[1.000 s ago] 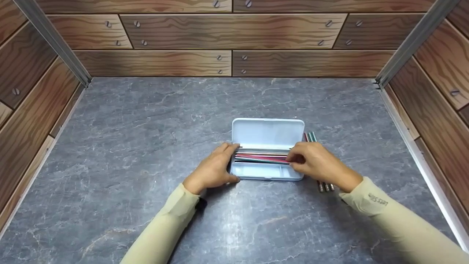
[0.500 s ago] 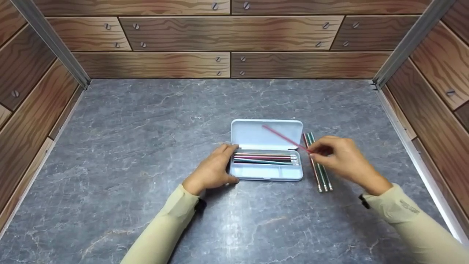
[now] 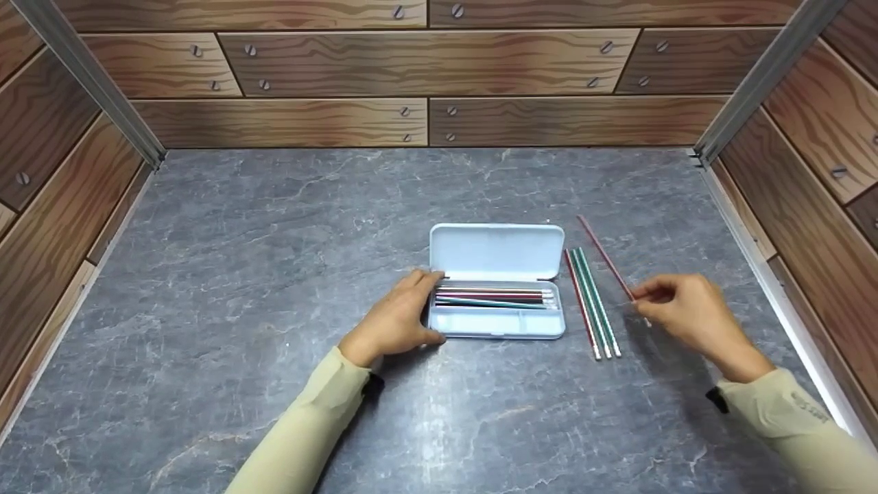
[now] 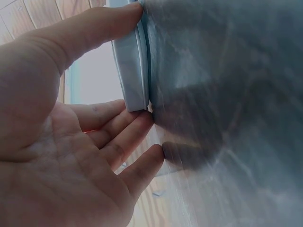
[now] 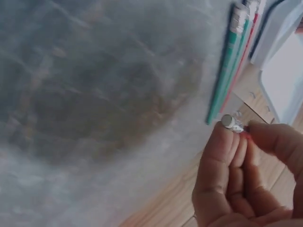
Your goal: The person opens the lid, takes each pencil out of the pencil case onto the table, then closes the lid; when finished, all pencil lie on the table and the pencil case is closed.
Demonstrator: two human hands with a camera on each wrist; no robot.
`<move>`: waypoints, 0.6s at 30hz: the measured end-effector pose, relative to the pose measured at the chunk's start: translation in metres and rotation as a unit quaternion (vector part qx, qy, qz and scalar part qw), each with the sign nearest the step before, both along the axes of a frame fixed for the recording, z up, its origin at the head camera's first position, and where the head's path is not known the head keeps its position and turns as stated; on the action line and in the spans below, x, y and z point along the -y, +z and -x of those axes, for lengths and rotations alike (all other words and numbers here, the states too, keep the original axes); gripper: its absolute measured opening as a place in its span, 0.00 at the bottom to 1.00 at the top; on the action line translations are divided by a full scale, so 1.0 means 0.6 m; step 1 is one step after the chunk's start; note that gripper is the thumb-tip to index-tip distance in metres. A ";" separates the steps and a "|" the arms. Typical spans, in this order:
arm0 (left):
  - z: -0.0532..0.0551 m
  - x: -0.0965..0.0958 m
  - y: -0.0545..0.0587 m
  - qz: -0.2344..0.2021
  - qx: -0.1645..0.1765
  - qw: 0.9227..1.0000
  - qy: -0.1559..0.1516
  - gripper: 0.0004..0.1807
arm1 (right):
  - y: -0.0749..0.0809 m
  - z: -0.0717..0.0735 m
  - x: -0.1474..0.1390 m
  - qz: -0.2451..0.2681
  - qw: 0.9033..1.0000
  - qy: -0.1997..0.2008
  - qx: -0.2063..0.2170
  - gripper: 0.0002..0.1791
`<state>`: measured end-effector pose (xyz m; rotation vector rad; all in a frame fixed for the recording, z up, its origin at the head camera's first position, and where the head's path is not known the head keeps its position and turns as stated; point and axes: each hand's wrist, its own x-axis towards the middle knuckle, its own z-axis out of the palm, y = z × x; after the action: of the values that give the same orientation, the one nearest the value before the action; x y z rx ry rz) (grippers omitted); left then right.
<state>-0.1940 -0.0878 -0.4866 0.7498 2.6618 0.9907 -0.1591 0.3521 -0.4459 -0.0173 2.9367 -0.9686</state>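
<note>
Lettering (image 3: 811, 407) on right sleeve (image 3: 799, 433); illegible

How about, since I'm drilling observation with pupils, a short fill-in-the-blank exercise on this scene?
1. The right hand holds a pencil coloured ____.
2. Of the three pencils on the table beside the case, two are ____.
3. The left hand touches the case, whose lid isn't closed but ____.

Missing words: red; green; open.

Smooth, pale-blue, rectangular plastic case (image 3: 497, 250); 3 slender, glossy red and green pencils (image 3: 591, 302) at its 3 o'clock, with shiny metal ferrules (image 5: 240, 17); semi-gloss grey marbled tabletop (image 3: 309, 226).
</note>
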 end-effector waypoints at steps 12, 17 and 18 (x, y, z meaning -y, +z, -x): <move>0.004 0.001 -0.019 -0.001 -0.029 1.000 -0.002 0.56 | -0.027 -0.016 0.007 -0.004 0.993 -0.055 0.100 0.16; 0.004 0.001 -0.014 -0.006 -0.018 1.000 -0.004 0.57 | -0.028 -0.018 0.011 -0.005 0.992 -0.055 0.113 0.18; 0.003 0.001 -0.013 -0.005 -0.018 1.000 -0.004 0.57 | -0.029 -0.019 0.011 0.000 0.992 -0.055 0.117 0.18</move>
<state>-0.1957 -0.0883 -0.4943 0.7867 2.6844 0.9991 -0.1480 0.3454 -0.4631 0.2439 2.7474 -0.9131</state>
